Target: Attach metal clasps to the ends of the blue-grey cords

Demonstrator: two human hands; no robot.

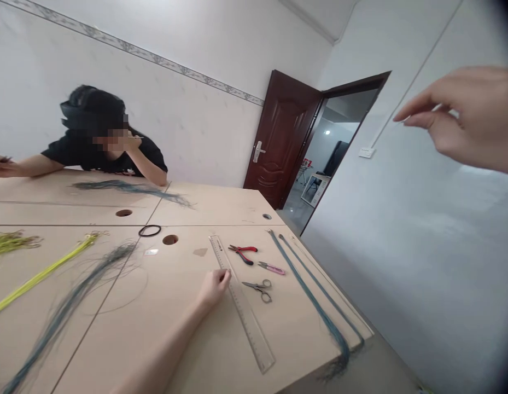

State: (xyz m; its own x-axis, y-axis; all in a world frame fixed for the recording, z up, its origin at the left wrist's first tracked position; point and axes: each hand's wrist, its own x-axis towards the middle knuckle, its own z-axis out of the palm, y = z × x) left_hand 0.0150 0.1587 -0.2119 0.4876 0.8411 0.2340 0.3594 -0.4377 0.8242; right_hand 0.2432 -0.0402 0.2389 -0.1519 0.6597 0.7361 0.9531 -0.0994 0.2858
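Observation:
My left hand (215, 287) rests on the table by the left edge of a clear ruler (242, 306), its fingers closed; anything between them is too fine to see. Raised high at the right, my right hand (467, 117) pinches thumb and forefinger together in front of the wall. Whatever that pinch holds is too thin to make out. Right of the ruler lie red-and-black pliers (247, 255), pink-handled thread snips (272, 268) and metal scissors (260, 289). Bundles of blue-grey strands (307, 290) run along the table's right side, their ends over the front edge.
Yellow strands (48, 272) and a loose blue-grey bundle (73, 301) lie at the left, near a black ring (149, 231). Across the table sits another person (114, 148), with one more strand bundle (130, 187) before them. A brown door (282, 131) stands ajar behind.

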